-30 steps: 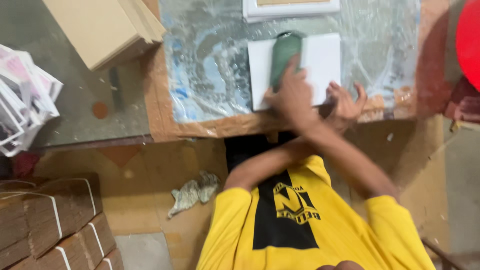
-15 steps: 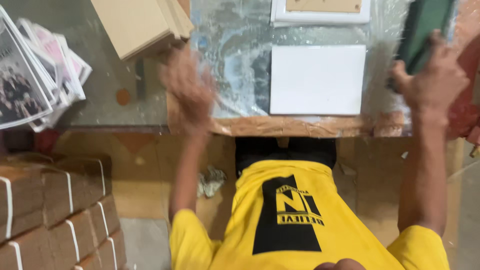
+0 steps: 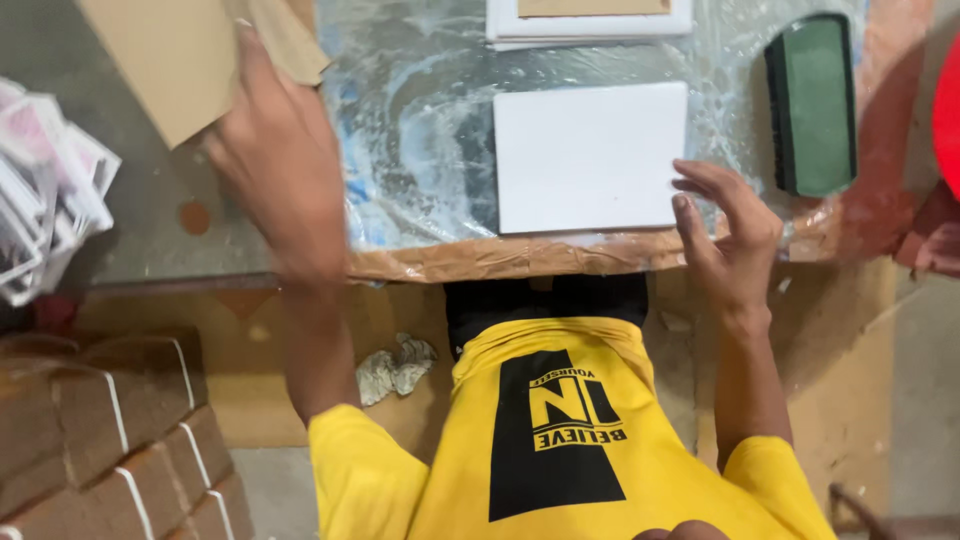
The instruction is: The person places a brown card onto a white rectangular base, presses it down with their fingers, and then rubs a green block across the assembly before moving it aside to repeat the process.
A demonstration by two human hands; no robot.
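A white rectangular sheet (image 3: 590,155) lies flat on a plastic-covered work board (image 3: 420,150). My right hand (image 3: 730,230) is open, with its fingertips at the sheet's right edge and nothing in it. A green flat pad with a dark rim (image 3: 812,105) lies on the board, to the right of the sheet and beyond that hand. My left hand (image 3: 275,170) is blurred. It reaches up and left onto the corner of a stack of brown cardboard sheets (image 3: 170,60). Whether its fingers grip a sheet is hidden.
A pile of white-edged boards (image 3: 590,20) sits at the board's far edge. Printed pictures (image 3: 50,210) fan out at the left. Strapped brown bundles (image 3: 100,430) stand at the lower left, and a crumpled rag (image 3: 395,365) lies on the floor. Something red (image 3: 945,110) is at the right edge.
Both hands were pressing the green pad on the white sheet. My right hand carried the pad right, set it down and returned to the sheet. My left hand swung left to the cardboard.
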